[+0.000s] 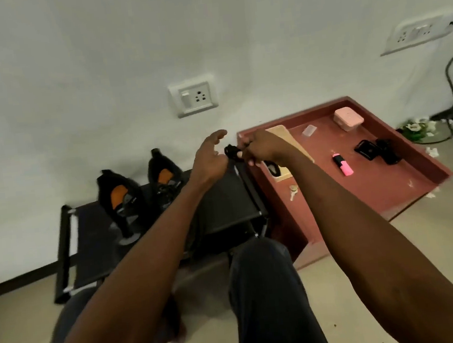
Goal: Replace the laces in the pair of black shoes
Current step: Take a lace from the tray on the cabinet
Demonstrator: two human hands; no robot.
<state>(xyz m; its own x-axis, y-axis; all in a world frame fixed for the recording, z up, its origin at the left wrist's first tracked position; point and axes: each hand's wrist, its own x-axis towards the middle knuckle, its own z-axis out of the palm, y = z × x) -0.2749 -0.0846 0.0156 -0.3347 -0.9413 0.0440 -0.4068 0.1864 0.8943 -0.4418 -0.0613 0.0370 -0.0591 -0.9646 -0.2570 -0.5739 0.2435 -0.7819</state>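
Observation:
Two black shoes with orange insoles stand on a low black rack (222, 199) against the wall: the left shoe (120, 199) and the right shoe (164, 180). My right hand (262, 146) pinches a small bundle of black lace (231, 151) above the rack's right end. My left hand (211, 159) is raised just left of the bundle, fingers relaxed and spread, holding nothing. Whether it touches the lace is unclear.
A red-brown low table (374, 183) stands right of the rack, bearing a pink box (348, 119), a pink highlighter (342, 164), black objects (378, 151), keys (293, 191) and a wooden piece (286, 140). A wall socket (193, 95) is behind. My knees are below.

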